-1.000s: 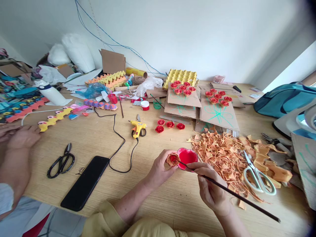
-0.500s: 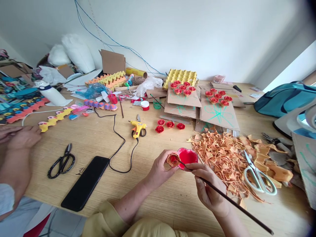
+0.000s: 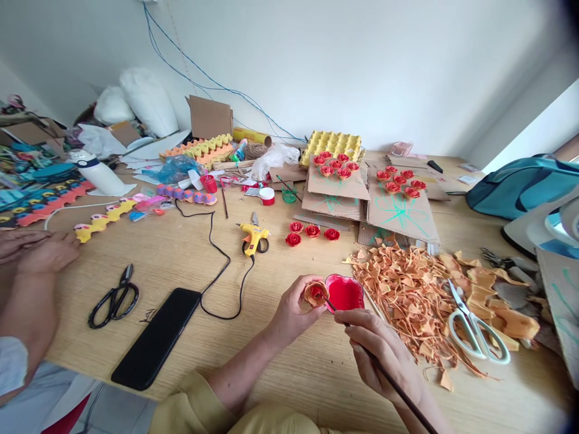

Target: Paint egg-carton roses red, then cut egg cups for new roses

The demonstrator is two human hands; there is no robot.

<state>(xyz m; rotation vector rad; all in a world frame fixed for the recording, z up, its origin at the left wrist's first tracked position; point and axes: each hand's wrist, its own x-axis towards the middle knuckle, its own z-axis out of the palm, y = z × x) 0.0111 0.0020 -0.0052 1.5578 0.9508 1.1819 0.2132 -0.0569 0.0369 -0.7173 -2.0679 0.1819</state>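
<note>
Between the fingers of my left hand (image 3: 293, 310) is an orange paper rose (image 3: 315, 294) with red paint at its centre. My right hand (image 3: 382, 349) is closed round a long dark paintbrush (image 3: 392, 381), its tip at the rose's middle. Just behind the hands sits a dish of red paint (image 3: 344, 293). Several finished red roses (image 3: 312, 231) lie on the table beyond it, and more red roses (image 3: 335, 163) stand on stacked cardboard (image 3: 335, 187).
Orange scraps (image 3: 407, 295) and white-handled scissors (image 3: 477, 331) lie at right. A yellow glue gun (image 3: 253, 237), black scissors (image 3: 114, 298) and a phone (image 3: 157, 337) are on the left side. Another person's hands (image 3: 45, 253) are at far left.
The brush is held more steeply, and my right hand has shifted slightly down with it. The rose stays in my left hand. The whole view has shifted a little.
</note>
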